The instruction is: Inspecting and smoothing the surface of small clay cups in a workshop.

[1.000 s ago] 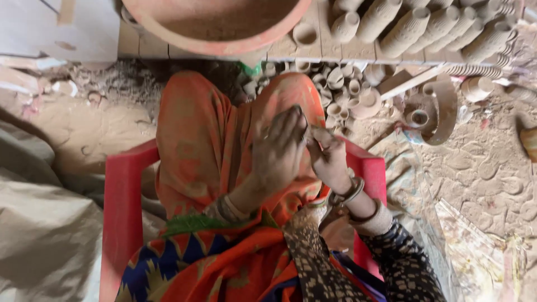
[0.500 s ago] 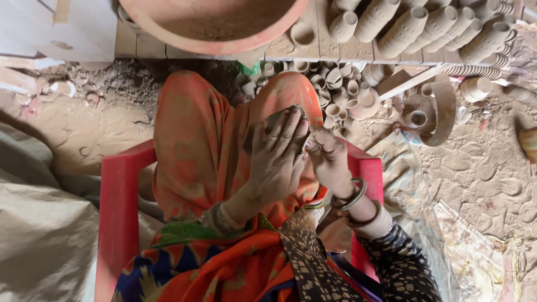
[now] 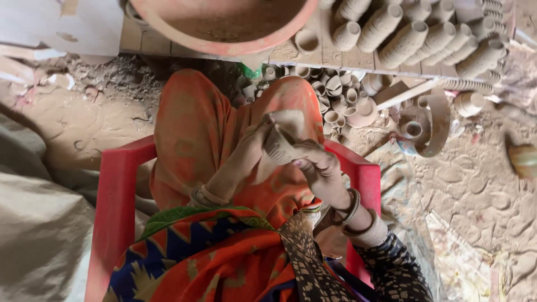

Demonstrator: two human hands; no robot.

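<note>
A small pale clay cup (image 3: 282,141) lies on its side between my two hands above my lap. My left hand (image 3: 249,148) wraps it from the left, fingers curled over its rim. From the right, my right hand (image 3: 319,163) grips its base; bangles circle that wrist. I sit in a red plastic chair (image 3: 114,201), my knees draped in orange cloth (image 3: 196,128). Both hands are smeared with grey clay.
A big terracotta bowl (image 3: 224,25) rests on a wooden board ahead. Rows of stacked clay cups (image 3: 414,36) lie at the upper right, and several loose cups (image 3: 338,98) sit on the ground by my knee. Grey sacking (image 3: 39,223) covers the left; dried mud floor lies right.
My left hand, which lay flat over the right hand, has turned and curled, and the clay cup now shows between both hands, slightly higher above my lap.
</note>
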